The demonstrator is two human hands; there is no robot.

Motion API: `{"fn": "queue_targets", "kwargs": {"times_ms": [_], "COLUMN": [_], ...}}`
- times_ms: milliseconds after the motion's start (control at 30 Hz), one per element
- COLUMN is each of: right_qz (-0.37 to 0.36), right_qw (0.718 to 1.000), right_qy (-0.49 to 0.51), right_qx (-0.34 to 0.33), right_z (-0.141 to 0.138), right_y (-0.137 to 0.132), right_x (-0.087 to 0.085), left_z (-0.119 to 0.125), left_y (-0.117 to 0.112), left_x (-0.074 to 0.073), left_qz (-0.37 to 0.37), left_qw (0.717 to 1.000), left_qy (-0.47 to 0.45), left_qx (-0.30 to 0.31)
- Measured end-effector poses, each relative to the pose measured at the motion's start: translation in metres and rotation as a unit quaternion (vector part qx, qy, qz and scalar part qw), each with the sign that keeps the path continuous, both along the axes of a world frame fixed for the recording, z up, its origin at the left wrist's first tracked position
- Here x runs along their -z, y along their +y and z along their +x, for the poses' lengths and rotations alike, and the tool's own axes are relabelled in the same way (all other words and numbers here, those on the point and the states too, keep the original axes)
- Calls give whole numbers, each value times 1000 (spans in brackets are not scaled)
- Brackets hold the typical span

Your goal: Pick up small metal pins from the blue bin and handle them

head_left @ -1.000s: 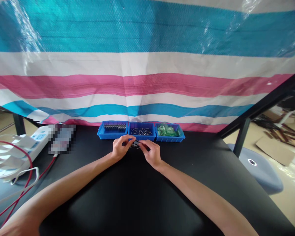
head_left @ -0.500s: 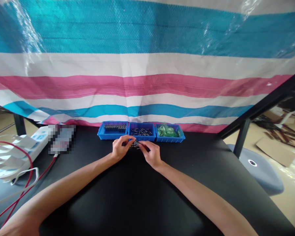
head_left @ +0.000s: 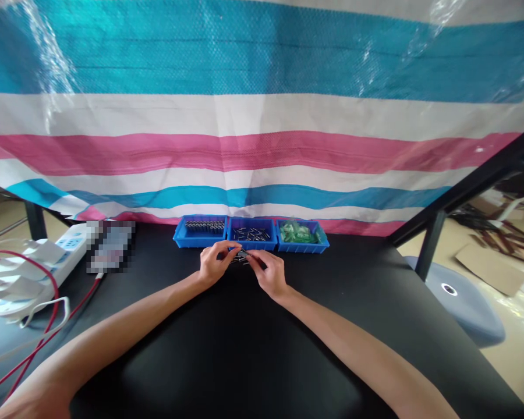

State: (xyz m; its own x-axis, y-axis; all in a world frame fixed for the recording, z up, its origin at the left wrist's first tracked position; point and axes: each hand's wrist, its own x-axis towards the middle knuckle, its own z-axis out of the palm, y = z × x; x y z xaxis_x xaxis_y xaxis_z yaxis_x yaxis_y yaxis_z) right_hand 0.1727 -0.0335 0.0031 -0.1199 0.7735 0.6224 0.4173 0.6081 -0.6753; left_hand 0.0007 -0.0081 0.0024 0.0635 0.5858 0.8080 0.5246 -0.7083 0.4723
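Two bare hands worked close together above the black table (head_left: 227,349), and between their fingertips was one small grey part (head_left: 241,254), just in front of the middle blue tray. The left hand (head_left: 215,263) was closed in a pinch of thumb and forefinger on this part; the right hand (head_left: 269,272) pinched it from the opposite side. By my judgement the part was light, stiff and hard, probably metal, not fragile, but smooth enough to slip; its two ends seemed the proper places to hold.

I counted three blue trays in one row: the left tray (head_left: 196,241), the middle tray (head_left: 262,245) and the right tray (head_left: 301,248). They contained, in this order, many upright cylinders (head_left: 205,226), many scattered thin pins (head_left: 251,234) and several green bags (head_left: 299,233), all too small or overlapped for exact counting. Several loose pieces (head_left: 243,261) lay below the fingers; their number I could not tell.
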Motion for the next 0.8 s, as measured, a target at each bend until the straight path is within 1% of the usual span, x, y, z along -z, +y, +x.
{"fn": "queue_targets", "kwargs": {"times_ms": [200,800], "right_qz": [4,5], "right_qw": [1000,1000], "right_qy": [-6,2], "right_qx": [-1,-2], "right_z": [1,0], "right_y": [0,0], "right_x": [-1,-2], "left_z": [0,-1], "left_y": [0,0], "left_x": [0,-1], "left_qz": [-5,-9], "left_qw": [1000,1000], "left_qy": [-11,-4], "left_qx": [-4,-1]}}
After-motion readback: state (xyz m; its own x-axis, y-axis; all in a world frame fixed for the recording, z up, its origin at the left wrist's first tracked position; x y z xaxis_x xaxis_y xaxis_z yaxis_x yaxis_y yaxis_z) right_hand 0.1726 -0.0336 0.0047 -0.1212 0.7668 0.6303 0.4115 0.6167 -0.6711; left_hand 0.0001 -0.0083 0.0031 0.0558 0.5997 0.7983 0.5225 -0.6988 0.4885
